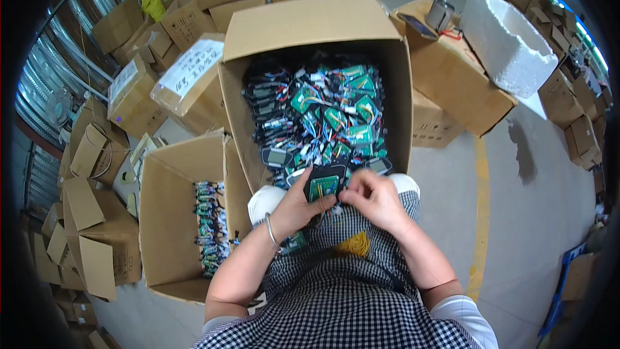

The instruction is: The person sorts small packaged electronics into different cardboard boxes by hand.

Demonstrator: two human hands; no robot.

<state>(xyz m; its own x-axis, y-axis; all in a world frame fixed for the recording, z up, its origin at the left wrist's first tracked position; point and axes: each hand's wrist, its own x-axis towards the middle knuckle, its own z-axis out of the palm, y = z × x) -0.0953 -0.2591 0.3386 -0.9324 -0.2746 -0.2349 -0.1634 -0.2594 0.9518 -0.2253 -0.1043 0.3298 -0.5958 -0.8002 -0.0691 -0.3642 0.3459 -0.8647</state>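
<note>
Over my lap, my left hand (296, 205) grips a black-cased device with a green circuit board (325, 186) facing up, thumb along its lower edge. My right hand (376, 200) is at the device's right side with fingers pinched; whatever is between the fingertips is too small to make out. Wires hang below the device. A large open cardboard box (398, 110) stands in front of my knees, full of similar circuit boards (336, 116) with coloured wires and black housings. On my checked apron lies a yellow bundle of thin loops (354, 244), with another green board (294, 243) beside my left wrist.
At my left is a second open carton (174, 220) with wired boards in rows (210, 226). Closed cartons (190, 77) stand behind it. At the far right, a white foam box (507, 39) and a metal mug (439, 14) rest on cartons. A yellow line (481, 213) crosses the floor.
</note>
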